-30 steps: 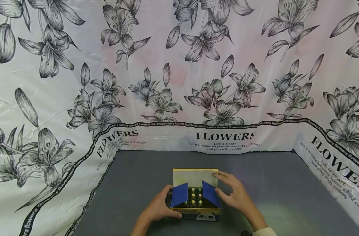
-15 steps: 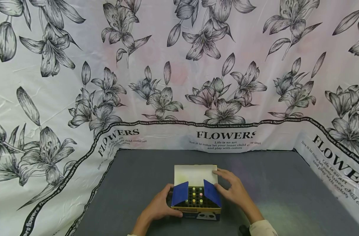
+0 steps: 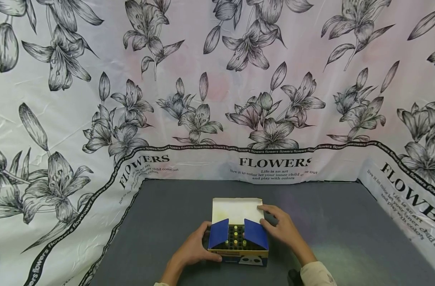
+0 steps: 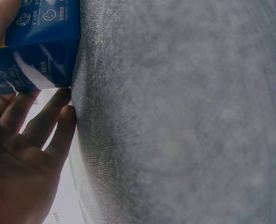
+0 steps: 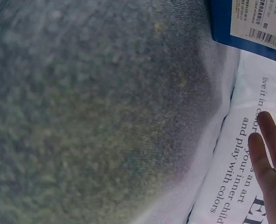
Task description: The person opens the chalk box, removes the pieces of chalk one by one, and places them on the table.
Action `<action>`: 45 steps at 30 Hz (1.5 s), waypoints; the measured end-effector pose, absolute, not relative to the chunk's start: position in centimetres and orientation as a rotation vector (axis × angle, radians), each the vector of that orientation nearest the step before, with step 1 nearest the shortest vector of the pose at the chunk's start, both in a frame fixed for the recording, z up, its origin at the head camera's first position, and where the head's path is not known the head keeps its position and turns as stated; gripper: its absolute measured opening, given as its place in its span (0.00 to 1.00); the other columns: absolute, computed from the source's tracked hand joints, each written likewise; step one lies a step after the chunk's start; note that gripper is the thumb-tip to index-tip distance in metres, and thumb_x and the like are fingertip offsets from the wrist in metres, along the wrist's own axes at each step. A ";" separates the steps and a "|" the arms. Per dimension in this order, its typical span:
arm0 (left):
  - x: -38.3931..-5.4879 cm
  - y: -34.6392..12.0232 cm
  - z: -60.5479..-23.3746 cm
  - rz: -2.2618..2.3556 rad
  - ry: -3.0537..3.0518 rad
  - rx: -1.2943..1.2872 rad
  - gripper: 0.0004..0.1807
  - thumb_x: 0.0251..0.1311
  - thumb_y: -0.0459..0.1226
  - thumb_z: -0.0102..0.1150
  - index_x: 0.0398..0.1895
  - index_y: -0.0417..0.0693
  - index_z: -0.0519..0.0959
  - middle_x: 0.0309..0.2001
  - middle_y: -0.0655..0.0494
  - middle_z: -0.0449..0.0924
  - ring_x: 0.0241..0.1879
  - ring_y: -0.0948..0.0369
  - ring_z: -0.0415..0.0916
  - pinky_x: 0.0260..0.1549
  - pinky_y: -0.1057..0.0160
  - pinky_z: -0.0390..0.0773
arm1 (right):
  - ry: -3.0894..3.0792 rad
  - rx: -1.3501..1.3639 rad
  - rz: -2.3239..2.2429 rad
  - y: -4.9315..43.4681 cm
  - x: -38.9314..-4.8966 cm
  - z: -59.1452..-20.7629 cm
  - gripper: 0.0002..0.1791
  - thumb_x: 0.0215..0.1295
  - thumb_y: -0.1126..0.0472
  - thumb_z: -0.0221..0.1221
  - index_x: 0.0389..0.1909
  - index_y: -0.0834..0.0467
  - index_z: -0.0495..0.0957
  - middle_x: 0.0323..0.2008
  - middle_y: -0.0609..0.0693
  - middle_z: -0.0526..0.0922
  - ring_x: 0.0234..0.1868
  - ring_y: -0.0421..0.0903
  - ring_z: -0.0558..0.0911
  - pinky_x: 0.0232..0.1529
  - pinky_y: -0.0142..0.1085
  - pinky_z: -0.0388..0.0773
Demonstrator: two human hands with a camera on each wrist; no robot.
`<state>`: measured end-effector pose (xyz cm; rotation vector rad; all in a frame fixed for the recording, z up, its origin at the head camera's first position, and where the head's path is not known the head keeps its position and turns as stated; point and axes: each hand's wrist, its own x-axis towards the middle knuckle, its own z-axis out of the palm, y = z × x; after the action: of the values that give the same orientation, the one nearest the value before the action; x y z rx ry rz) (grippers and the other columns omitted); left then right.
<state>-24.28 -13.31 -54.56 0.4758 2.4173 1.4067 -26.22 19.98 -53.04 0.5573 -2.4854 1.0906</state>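
A blue and yellow cardboard box [image 3: 235, 257] with a panda picture on its front stands on the grey table. Its pale-inside lid [image 3: 235, 210] is raised at the back. The left side flap [image 3: 218, 233] and right side flap [image 3: 256, 234] lean inward over rows of small yellow and green round tips [image 3: 235, 235]. My left hand [image 3: 193, 247] grips the box's left end, thumb at the front, fingers against the side [image 4: 35, 65]. My right hand [image 3: 285, 227] touches the lid's right edge with a fingertip, thumb by the right flap; its visible fingers look extended in the right wrist view.
Grey table surface [image 3: 167, 206] surrounds the box. A white flower-printed cloth [image 3: 196, 167] hangs behind and along both sides. A small dark object [image 3: 294, 277] lies near my right sleeve, too partial to identify.
The lid has tipped slightly further back, showing more of its pale inside. Both side flaps, the right one most, have folded further inward. My hands stay nearly in place.
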 end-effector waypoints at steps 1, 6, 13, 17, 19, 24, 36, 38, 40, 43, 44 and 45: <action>-24.3 -13.3 -54.5 1.406 2.420 0.476 0.55 0.42 0.51 0.84 0.73 0.54 0.62 0.62 0.49 0.76 0.60 0.48 0.76 0.50 0.46 0.78 | -2.501 0.545 1.114 20.0 -26.2 -53.0 0.23 0.65 0.62 0.68 0.61 0.51 0.81 0.59 0.56 0.83 0.59 0.61 0.81 0.51 0.60 0.79; -24.3 -13.2 -54.5 1.390 2.442 0.474 0.55 0.41 0.52 0.84 0.73 0.54 0.63 0.62 0.49 0.77 0.60 0.48 0.76 0.51 0.45 0.77 | -2.605 0.442 1.233 20.1 -26.3 -53.2 0.20 0.69 0.58 0.65 0.61 0.48 0.82 0.60 0.54 0.82 0.59 0.59 0.81 0.56 0.59 0.77; -24.2 -13.1 -54.4 1.404 2.445 0.496 0.53 0.41 0.50 0.84 0.71 0.54 0.63 0.60 0.50 0.78 0.60 0.49 0.77 0.51 0.46 0.77 | -2.733 0.345 1.323 20.3 -26.2 -53.4 0.16 0.73 0.56 0.61 0.58 0.47 0.83 0.59 0.51 0.83 0.57 0.54 0.82 0.55 0.51 0.78; -24.2 -13.1 -54.3 1.397 2.444 0.491 0.54 0.41 0.51 0.84 0.72 0.54 0.63 0.60 0.51 0.78 0.60 0.49 0.77 0.52 0.46 0.77 | -2.759 0.315 1.324 20.2 -26.1 -53.3 0.15 0.74 0.56 0.60 0.57 0.46 0.83 0.59 0.50 0.83 0.57 0.53 0.80 0.55 0.50 0.77; -24.1 -13.1 -54.3 1.393 2.447 0.498 0.54 0.41 0.51 0.84 0.72 0.53 0.63 0.60 0.50 0.78 0.60 0.49 0.77 0.52 0.46 0.77 | -2.749 0.323 1.311 20.1 -26.0 -53.3 0.15 0.74 0.55 0.60 0.58 0.46 0.83 0.59 0.50 0.84 0.56 0.52 0.80 0.55 0.49 0.77; -24.1 -13.0 -54.2 1.409 2.428 0.501 0.54 0.42 0.50 0.84 0.73 0.52 0.62 0.60 0.50 0.77 0.60 0.49 0.76 0.52 0.46 0.77 | -2.641 0.418 1.275 20.3 -25.7 -53.4 0.18 0.73 0.56 0.61 0.62 0.51 0.81 0.57 0.53 0.84 0.53 0.51 0.82 0.50 0.46 0.79; -23.7 -13.0 -54.2 1.433 2.387 0.484 0.58 0.46 0.49 0.82 0.77 0.50 0.55 0.66 0.44 0.71 0.66 0.44 0.72 0.57 0.43 0.75 | -2.540 0.374 1.285 20.8 -24.6 -53.3 0.17 0.71 0.60 0.63 0.59 0.47 0.82 0.53 0.47 0.84 0.50 0.51 0.81 0.46 0.41 0.78; -23.5 -13.1 -54.2 1.448 2.379 0.489 0.60 0.47 0.50 0.82 0.78 0.48 0.53 0.70 0.42 0.67 0.68 0.42 0.69 0.60 0.41 0.73 | -2.539 0.374 1.280 21.0 -24.3 -53.3 0.17 0.70 0.60 0.63 0.59 0.46 0.82 0.53 0.46 0.84 0.50 0.51 0.81 0.46 0.43 0.78; -23.4 -13.3 -54.3 1.472 2.360 0.502 0.62 0.48 0.50 0.81 0.80 0.47 0.50 0.73 0.40 0.63 0.71 0.41 0.65 0.64 0.40 0.70 | -2.531 0.392 1.269 21.1 -24.0 -53.3 0.17 0.70 0.60 0.63 0.58 0.46 0.82 0.53 0.47 0.84 0.51 0.52 0.80 0.47 0.44 0.78; -23.1 -13.6 -54.3 1.538 2.305 0.530 0.63 0.50 0.50 0.80 0.81 0.47 0.47 0.76 0.37 0.58 0.74 0.38 0.60 0.68 0.39 0.66 | -2.510 0.441 1.244 21.5 -23.6 -53.3 0.17 0.70 0.60 0.64 0.59 0.48 0.82 0.53 0.47 0.84 0.51 0.51 0.80 0.47 0.46 0.79; -23.0 -13.7 -54.3 1.559 2.289 0.539 0.63 0.51 0.49 0.79 0.81 0.47 0.46 0.77 0.37 0.57 0.74 0.38 0.59 0.68 0.39 0.66 | -2.501 0.459 1.234 21.6 -23.4 -53.3 0.18 0.70 0.61 0.64 0.59 0.49 0.82 0.53 0.47 0.84 0.50 0.51 0.80 0.47 0.46 0.79; -23.0 -13.9 -54.3 1.575 2.285 0.545 0.62 0.52 0.49 0.79 0.81 0.48 0.46 0.77 0.38 0.56 0.75 0.38 0.59 0.69 0.39 0.66 | -2.492 0.477 1.222 21.7 -23.3 -53.3 0.18 0.69 0.61 0.64 0.59 0.49 0.82 0.53 0.47 0.84 0.50 0.50 0.79 0.47 0.46 0.79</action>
<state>-22.96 -13.89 -54.34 0.5448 2.2853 1.5754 -23.26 21.67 -53.35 0.4769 -2.4920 1.2222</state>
